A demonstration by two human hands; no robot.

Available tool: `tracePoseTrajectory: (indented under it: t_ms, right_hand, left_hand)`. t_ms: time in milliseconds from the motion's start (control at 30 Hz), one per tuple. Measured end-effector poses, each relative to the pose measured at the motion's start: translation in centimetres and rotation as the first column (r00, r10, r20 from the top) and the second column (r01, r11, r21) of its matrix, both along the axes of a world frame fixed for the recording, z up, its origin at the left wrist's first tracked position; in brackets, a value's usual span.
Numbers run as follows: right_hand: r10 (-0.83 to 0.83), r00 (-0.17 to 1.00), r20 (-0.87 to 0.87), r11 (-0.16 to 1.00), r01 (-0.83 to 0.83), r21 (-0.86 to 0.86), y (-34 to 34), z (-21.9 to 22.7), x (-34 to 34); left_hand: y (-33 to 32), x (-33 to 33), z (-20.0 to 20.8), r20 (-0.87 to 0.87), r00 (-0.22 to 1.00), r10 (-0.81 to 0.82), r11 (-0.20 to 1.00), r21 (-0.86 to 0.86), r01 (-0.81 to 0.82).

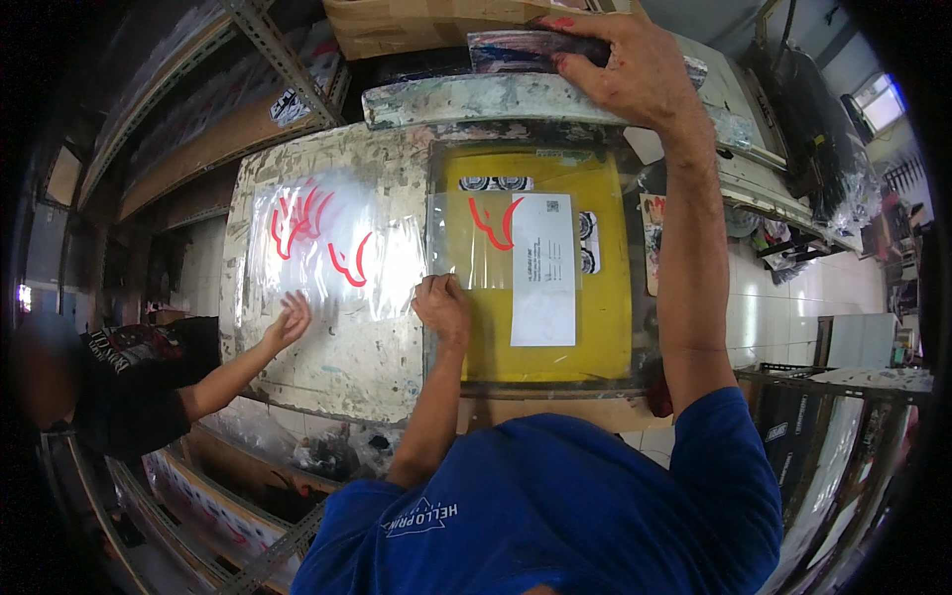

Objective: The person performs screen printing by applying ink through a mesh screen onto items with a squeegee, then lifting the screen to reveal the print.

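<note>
My left hand (443, 307) is closed, its curled fingers at the lower left corner of a clear plastic sheet (466, 260) with a red curved print. That sheet lies over a yellow screen-printing mesh in a dark frame (476, 342). Beneath part of it, a white printed paper (543, 317) rests on the yellow surface. At the far side, my right hand (640, 74) reaches out and grips the end of an ink-stained squeegee (526, 52), with red stains on the fingers. A long pale paint-smeared bar (476, 102) runs just in front of the squeegee.
On the table's left half (337, 362) lie more clear sheets (342, 238) with red prints. A co-worker's open hand (290, 319) hovers beside them. A cardboard box (397, 28) stands behind, metal shelving (283, 55) at the far left, and a rack (843, 397) on the right.
</note>
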State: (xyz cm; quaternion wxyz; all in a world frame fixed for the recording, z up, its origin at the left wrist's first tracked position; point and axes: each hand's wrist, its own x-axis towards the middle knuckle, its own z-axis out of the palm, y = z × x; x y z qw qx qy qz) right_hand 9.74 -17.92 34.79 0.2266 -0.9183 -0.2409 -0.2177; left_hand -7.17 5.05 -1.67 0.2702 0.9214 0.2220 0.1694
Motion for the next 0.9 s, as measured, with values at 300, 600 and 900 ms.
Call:
tracePoseTrajectory:
  t_ms: [300, 600, 900]
  right_hand:
    - [0.018, 0.997, 0.079, 0.999, -0.015, -0.038, -0.3, -0.7, 0.8]
    - [0.022, 0.994, 0.108, 0.998, -0.016, -0.053, -1.3, -1.1, 1.7]
    - [0.000, 0.998, 0.065, 1.000, 0.001, -0.021, -1.3, -0.8, 1.5]
  left_hand:
    - [-0.8, 0.1, 0.9, 0.172, 0.984, 0.047, 0.982, 0.173, -0.077]
    - [1.3, 1.5, 5.3, 0.407, 0.910, 0.083, 0.996, -0.071, -0.059]
    - [15.1, -3.8, 6.6, 0.345, 0.859, 0.379, 0.924, -0.088, -0.372]
